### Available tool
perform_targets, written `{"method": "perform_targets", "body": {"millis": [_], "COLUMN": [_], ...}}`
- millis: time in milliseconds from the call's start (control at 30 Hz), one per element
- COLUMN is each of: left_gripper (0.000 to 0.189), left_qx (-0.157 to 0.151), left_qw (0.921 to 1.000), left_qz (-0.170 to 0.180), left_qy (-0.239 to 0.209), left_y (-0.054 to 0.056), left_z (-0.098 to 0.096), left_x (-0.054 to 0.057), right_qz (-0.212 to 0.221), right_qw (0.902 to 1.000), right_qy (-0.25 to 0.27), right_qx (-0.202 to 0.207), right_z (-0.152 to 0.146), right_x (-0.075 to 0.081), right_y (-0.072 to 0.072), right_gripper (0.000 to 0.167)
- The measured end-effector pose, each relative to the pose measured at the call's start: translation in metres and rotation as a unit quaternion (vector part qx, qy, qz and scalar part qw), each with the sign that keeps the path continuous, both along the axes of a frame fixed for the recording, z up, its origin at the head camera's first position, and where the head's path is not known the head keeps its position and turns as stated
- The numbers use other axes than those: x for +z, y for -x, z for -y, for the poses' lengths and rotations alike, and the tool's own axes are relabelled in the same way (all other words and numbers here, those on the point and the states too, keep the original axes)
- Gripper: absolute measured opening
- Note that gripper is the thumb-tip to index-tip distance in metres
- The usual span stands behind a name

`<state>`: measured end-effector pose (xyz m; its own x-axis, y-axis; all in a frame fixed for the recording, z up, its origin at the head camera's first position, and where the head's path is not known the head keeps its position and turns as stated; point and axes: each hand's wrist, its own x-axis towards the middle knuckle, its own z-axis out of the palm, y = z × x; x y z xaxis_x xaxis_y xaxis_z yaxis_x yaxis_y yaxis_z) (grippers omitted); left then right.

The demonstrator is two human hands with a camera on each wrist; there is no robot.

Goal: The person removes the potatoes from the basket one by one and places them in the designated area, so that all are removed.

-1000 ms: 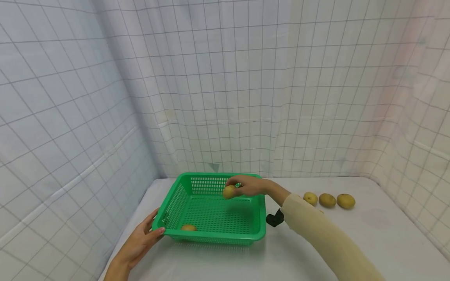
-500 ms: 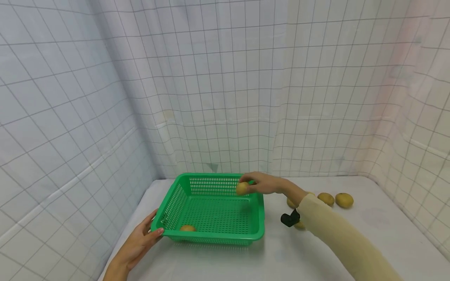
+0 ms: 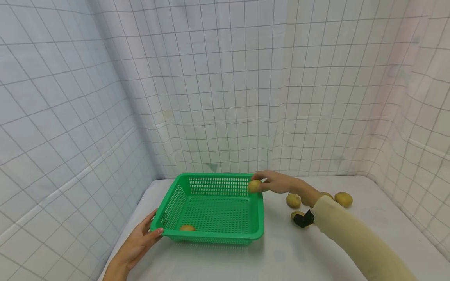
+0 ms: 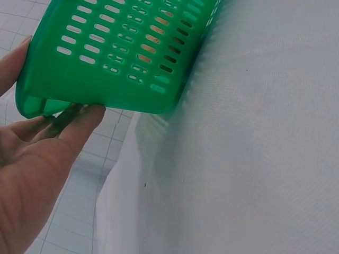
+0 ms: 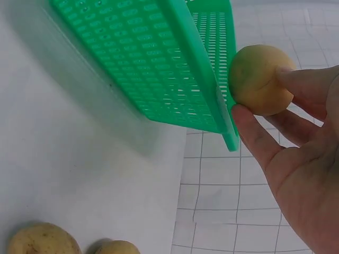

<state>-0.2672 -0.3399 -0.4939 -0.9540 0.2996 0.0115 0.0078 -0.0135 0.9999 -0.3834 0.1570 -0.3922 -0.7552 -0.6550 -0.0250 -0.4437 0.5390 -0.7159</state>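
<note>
A green plastic basket [image 3: 211,235] with slotted sides stands on the white table. My left hand [image 3: 138,242] grips its near left corner, thumb on the rim and fingers around the outside; the left wrist view shows the fingertips [image 4: 90,114] against the basket's edge. My right hand [image 3: 279,182] pinches a potato [image 3: 254,186] over the basket's far right corner. In the right wrist view that potato [image 5: 259,79] sits between thumb and fingers, close beside the rim. Another potato [image 3: 188,228] lies inside the basket by the near wall, partly hidden by the rim.
Several potatoes lie on the table right of the basket, among them one potato [image 3: 293,200] near the right wrist and one potato [image 3: 343,199] farther right. The black wrist device [image 3: 304,219] overlaps another. White grid-patterned curtains [image 3: 225,97] enclose the table's back and sides.
My right hand has moved right with the potato, from above the basket's middle to its right edge, uncovering potatoes beside the arm. The left hand keeps its hold on the corner.
</note>
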Motion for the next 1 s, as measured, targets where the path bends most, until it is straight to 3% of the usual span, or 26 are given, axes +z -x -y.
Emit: {"method": "perform_targets", "body": {"millis": [333, 733, 1000], "left_gripper": [0.083, 0.083, 0.082], "left_qx": [-0.002, -0.001, -0.009], "left_qw": [1.0000, 1.0000, 0.9999], "left_qz": [0.001, 0.003, 0.002], "left_qy": [-0.004, -0.005, -0.013], "left_y": [0.001, -0.001, -0.002], "left_z": [0.001, 0.000, 0.000], "left_x": [0.000, 0.002, 0.002], "right_qz": [0.016, 0.001, -0.016], "right_qw": [0.9997, 0.9987, 0.9983], "right_qy": [0.013, 0.014, 0.011], "right_qx": [-0.013, -0.049, -0.054], "right_z": [-0.022, -0.056, -0.077], "right_x": [-0.002, -0.002, -0.004], "right_y": [-0.006, -0.013, -0.027], "right_gripper": [0.038, 0.039, 0.043]}}
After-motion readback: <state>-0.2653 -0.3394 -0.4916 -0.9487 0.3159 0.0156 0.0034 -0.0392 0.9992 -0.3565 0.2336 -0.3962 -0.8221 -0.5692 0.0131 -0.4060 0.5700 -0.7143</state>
